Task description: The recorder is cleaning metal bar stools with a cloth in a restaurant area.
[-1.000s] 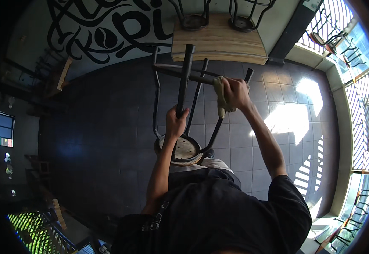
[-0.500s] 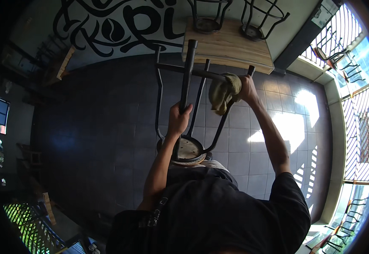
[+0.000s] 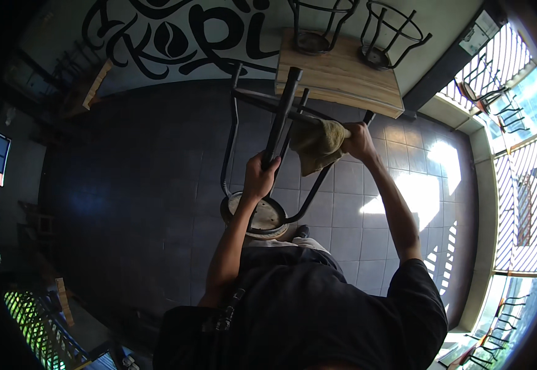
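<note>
An upturned stool (image 3: 267,213) stands before my body, the underside of its round seat showing low and its dark metal legs pointing up and away. My left hand (image 3: 260,176) is closed around the stool's nearest leg. A greenish-brown cloth (image 3: 318,145) is draped over the rung between the legs, with one part hanging below. My right hand (image 3: 360,143) grips the cloth at its right end, against the rung near the right leg. Its fingertips are partly hidden.
A wooden table (image 3: 342,77) by the far wall bears two upturned stools (image 3: 376,55). Grey floor tiles (image 3: 345,213) spread around me, with bright sun patches at right. A low ledge (image 3: 487,185) runs below the windows. More furniture stands in the dim left side.
The cloth has shifted left along the rung and spread wider, with my right hand behind it. The seat of the stool has swung slightly left. My left hand keeps its hold.
</note>
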{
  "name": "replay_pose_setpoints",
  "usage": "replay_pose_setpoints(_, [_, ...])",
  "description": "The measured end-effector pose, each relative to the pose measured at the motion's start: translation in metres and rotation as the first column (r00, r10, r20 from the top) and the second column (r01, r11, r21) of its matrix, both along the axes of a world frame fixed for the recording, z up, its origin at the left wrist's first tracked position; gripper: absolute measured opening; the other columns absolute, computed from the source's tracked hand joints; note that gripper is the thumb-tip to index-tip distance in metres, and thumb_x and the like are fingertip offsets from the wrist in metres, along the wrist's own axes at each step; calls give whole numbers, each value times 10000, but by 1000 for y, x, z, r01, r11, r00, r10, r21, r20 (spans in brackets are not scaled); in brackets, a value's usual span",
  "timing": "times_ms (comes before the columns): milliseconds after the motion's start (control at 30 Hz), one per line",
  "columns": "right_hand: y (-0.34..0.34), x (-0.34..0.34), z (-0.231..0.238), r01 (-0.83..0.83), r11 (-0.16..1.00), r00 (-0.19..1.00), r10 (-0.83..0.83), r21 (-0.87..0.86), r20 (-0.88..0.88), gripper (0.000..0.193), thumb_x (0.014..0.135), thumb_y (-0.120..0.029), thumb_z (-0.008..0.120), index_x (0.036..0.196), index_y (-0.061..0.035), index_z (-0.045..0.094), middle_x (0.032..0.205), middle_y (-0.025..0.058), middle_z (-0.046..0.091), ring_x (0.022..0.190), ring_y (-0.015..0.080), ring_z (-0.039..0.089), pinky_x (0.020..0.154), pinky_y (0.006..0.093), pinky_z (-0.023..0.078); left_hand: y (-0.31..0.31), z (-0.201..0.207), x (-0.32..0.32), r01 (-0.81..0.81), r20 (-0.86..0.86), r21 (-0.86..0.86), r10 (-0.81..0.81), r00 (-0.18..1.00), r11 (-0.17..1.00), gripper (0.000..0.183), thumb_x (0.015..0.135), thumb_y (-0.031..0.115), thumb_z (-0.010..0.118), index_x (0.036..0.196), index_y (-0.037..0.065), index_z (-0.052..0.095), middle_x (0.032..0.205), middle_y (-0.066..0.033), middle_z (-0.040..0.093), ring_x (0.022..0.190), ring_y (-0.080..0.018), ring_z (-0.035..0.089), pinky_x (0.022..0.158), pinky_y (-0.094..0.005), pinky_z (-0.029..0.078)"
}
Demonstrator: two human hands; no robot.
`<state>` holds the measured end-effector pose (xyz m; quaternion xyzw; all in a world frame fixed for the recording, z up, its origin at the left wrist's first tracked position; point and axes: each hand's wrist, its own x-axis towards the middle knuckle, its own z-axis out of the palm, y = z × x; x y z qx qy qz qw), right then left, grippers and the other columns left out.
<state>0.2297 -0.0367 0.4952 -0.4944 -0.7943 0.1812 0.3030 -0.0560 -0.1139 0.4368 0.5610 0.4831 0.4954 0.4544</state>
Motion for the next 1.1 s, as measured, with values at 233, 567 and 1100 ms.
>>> replay_pose_setpoints(233, [-10, -129, 39, -9, 974, 985, -30, 228, 169, 344, 699, -112, 688, 1022, -44, 591, 746, 141, 662, 652, 334, 652, 581, 413, 521, -9, -2, -7, -28, -135, -23, 25, 990, 999, 249, 893, 155, 597, 709, 19, 501, 548, -19, 405, 509, -110, 384, 497, -315, 310])
replay_pose_setpoints(567, [5, 3, -50, -50, 988, 998, 56, 146, -40, 160, 694, -105, 713, 783, 9, 646, 743, 171, 655, 678, 332, 667, 608, 371, 536, -7, -12, -13, -32, -40, -50, 30, 999, 998, 250, 879, 131, 616, 697, 22, 484, 555, 3, 376, 503, -106, 346, 494, -312, 291])
replay_pose_setpoints(1100, [-5, 30, -40, 57, 987, 998, -58, -153, 1, 322, 751, -303, 682, 783, 17, 688, 618, 147, 638, 577, 223, 667, 546, 354, 527, -21, -24, 38, -8, -33, -137, 3, 999, 991, 264, 840, 102, 618, 648, 54, 443, 531, 4, 386, 492, -100, 389, 494, -309, 316])
